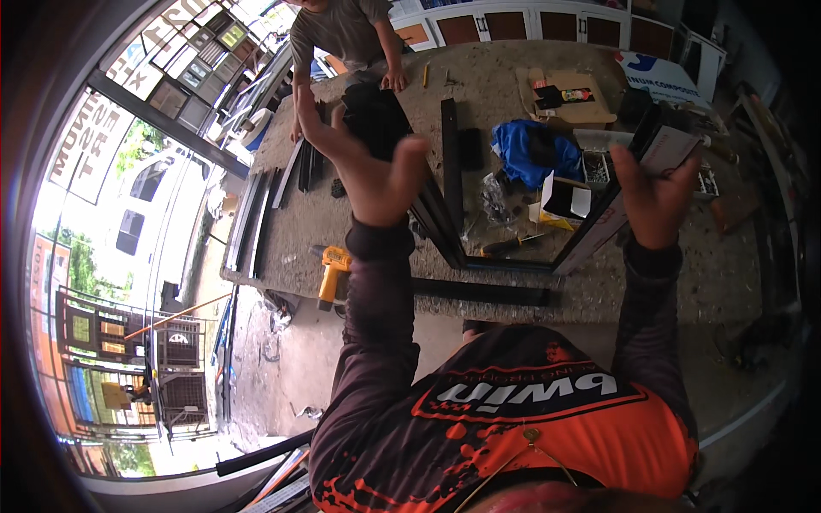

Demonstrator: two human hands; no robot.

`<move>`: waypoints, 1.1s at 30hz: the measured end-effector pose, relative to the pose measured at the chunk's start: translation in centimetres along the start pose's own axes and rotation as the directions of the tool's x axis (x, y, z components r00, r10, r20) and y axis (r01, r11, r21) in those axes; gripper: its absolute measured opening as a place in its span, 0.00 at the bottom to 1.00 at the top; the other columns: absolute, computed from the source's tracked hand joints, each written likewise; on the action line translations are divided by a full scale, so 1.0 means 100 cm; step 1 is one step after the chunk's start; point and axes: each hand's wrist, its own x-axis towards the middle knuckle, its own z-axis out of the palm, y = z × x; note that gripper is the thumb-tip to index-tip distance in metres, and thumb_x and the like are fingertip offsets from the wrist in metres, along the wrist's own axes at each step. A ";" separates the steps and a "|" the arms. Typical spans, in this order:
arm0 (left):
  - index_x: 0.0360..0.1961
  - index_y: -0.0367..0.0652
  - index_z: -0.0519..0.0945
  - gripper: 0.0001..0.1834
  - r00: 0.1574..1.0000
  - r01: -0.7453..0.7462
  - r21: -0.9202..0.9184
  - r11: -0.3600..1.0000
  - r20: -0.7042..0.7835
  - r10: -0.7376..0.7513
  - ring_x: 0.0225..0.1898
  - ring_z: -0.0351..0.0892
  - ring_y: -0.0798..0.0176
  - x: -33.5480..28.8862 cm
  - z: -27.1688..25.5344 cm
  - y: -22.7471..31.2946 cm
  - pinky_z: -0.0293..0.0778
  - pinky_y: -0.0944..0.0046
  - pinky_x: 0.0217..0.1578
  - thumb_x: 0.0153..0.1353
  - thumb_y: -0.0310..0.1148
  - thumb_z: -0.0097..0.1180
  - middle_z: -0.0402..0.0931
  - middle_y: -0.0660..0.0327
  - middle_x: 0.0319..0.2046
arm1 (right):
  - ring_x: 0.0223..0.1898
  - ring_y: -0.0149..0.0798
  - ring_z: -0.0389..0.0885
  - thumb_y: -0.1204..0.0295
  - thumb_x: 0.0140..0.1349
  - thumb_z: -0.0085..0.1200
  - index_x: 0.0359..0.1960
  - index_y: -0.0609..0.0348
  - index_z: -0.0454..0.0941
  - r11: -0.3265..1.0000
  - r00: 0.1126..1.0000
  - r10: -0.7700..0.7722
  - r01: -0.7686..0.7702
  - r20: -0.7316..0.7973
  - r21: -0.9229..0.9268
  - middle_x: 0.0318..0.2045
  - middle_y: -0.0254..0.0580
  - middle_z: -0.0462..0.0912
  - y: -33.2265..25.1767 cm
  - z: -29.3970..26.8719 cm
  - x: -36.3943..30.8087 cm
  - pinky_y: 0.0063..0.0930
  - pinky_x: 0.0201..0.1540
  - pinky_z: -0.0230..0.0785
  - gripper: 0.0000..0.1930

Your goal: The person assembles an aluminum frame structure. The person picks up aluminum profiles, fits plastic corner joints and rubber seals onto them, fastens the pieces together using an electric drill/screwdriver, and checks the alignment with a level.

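Observation:
A black metal frame (pixel 505 266) stands on the worktable, its two long sides rising toward me from a short crosspiece. My left hand (pixel 380 179) is raised at the upper end of the left side, thumb and fingers spread apart. Beside the end of the right side, which carries whitish protective film (pixel 590 229), my right hand (pixel 654 201) has its thumb and fingers apart around the bar. Whether either palm presses on the metal I cannot tell. A screwdriver (pixel 513 244) lies inside the frame near the crosspiece.
A yellow-orange cordless drill (pixel 333 275) lies at the worktable's (pixel 710 274) left front. Black strips (pixel 256 218) lie behind it; another black bar (pixel 483 291) lies along the near edge. A blue bag (pixel 532 152), an open box (pixel 564 201) and screw trays (pixel 596 167) sit right of centre. A person (pixel 342 43) stands across the table.

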 end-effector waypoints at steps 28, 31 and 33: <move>0.37 0.36 0.65 0.06 0.830 0.557 -0.509 0.656 0.304 -0.468 0.25 0.78 0.64 0.029 -0.026 0.023 0.75 0.67 0.28 0.64 0.28 0.42 0.74 0.53 0.30 | 0.51 0.35 0.74 0.71 0.50 0.70 0.58 0.64 0.59 0.982 0.983 0.180 -0.178 -0.027 0.070 0.51 0.45 0.73 -0.004 0.006 -0.008 0.31 0.53 0.67 0.36; 0.37 0.36 0.65 0.05 0.804 0.593 -0.479 0.647 0.299 -0.514 0.24 0.78 0.64 0.032 -0.023 0.025 0.76 0.67 0.27 0.64 0.27 0.43 0.75 0.53 0.30 | 0.51 0.35 0.74 0.71 0.51 0.69 0.58 0.64 0.59 0.992 0.992 0.125 -0.126 -0.035 -0.023 0.51 0.45 0.73 0.000 0.003 -0.008 0.31 0.53 0.67 0.37; 0.37 0.36 0.65 0.05 0.834 0.548 -0.518 0.657 0.278 -0.477 0.23 0.79 0.63 0.029 -0.024 0.025 0.76 0.67 0.26 0.64 0.27 0.44 0.76 0.53 0.30 | 0.51 0.35 0.74 0.72 0.51 0.69 0.58 0.64 0.59 0.993 0.992 0.119 -0.119 -0.040 0.013 0.51 0.45 0.72 0.001 0.004 -0.009 0.30 0.53 0.68 0.37</move>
